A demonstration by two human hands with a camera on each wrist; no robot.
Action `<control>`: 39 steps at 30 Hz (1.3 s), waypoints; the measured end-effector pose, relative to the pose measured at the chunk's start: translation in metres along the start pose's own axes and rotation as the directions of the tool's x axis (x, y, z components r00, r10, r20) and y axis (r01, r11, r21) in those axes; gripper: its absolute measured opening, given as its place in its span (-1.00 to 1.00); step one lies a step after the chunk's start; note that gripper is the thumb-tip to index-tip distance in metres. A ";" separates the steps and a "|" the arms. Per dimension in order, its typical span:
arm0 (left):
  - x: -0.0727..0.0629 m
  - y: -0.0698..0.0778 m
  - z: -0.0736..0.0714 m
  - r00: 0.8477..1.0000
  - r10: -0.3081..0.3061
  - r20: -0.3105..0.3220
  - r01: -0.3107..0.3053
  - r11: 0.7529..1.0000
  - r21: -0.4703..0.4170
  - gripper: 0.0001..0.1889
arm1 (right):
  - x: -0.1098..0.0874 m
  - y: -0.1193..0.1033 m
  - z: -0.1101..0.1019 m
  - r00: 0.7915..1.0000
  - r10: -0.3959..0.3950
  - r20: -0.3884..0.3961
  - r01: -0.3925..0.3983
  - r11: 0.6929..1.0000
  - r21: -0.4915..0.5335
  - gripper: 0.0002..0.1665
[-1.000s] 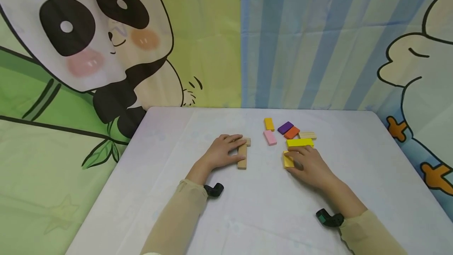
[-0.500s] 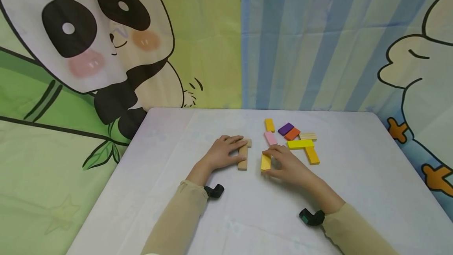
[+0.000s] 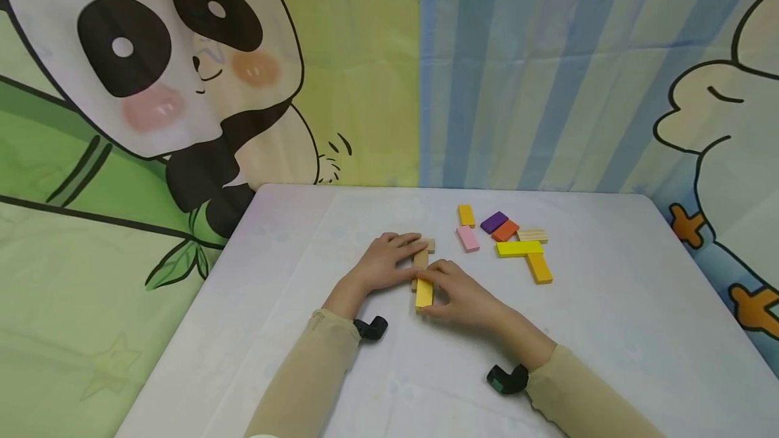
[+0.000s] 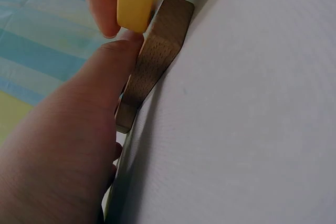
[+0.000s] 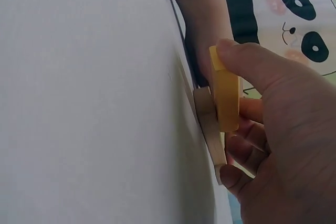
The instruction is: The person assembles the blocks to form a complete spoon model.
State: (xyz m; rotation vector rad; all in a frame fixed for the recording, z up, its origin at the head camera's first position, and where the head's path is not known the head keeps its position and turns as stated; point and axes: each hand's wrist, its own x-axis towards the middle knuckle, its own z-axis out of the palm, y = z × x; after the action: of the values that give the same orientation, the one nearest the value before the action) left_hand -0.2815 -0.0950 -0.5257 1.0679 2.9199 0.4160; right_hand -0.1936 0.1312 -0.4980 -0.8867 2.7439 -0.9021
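My right hand (image 3: 467,297) pinches a yellow block (image 3: 424,295) by its two ends, thumb at the near end and fingers at the far one. It is tilted over the near end of a plain wooden block (image 3: 420,260) lying on the table. My left hand (image 3: 382,263) holds that plain block from the left, with the thumb on its side and the fingers over its far part. A second, small plain wooden block (image 3: 431,245) shows at the far end, partly hidden by the fingers. In the right wrist view the yellow block (image 5: 228,98) overlaps the plain one (image 5: 207,114).
To the right on the white table (image 3: 596,330) lie a yellow-orange block (image 3: 466,215), a pink block (image 3: 468,239), a purple block (image 3: 493,222), an orange-red block (image 3: 504,230), a pale wooden block (image 3: 532,236), a bright yellow block (image 3: 518,249) and another yellow-orange block (image 3: 539,268).
My right hand has carried the yellow block leftwards from beside the coloured blocks to over the plain wooden block. The left hand has stayed in place.
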 end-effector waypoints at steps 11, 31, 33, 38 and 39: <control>0.000 0.000 0.001 1.000 0.008 -0.008 -0.008 1.000 -0.001 -0.29 | -0.002 -0.004 0.011 0.994 -0.106 0.015 0.106 0.994 -0.039 -0.25; -0.002 -0.001 0.001 1.000 0.024 -0.005 -0.024 0.999 -0.026 -0.28 | -0.003 0.002 0.006 0.995 -0.093 0.030 0.094 0.994 -0.047 -0.19; -0.002 0.000 0.001 1.000 0.019 -0.005 -0.019 0.999 -0.040 -0.26 | -0.003 0.003 -0.005 0.999 -0.044 0.005 0.044 0.998 -0.043 -0.27; -0.004 0.000 0.000 1.000 0.010 0.011 -0.010 0.998 -0.058 -0.18 | -0.012 0.018 -0.040 0.988 0.109 -0.109 -0.113 0.993 -0.025 -0.45; -0.004 0.000 0.000 1.000 0.015 0.015 -0.014 0.998 -0.061 -0.16 | -0.016 0.024 -0.047 0.983 0.135 -0.124 -0.139 0.990 -0.025 -0.46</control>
State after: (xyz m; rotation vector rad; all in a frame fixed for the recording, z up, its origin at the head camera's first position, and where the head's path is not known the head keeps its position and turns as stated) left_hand -0.2786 -0.0978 -0.5257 1.0796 2.8677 0.4907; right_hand -0.2059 0.1798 -0.4750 -0.6578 2.8890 -0.9161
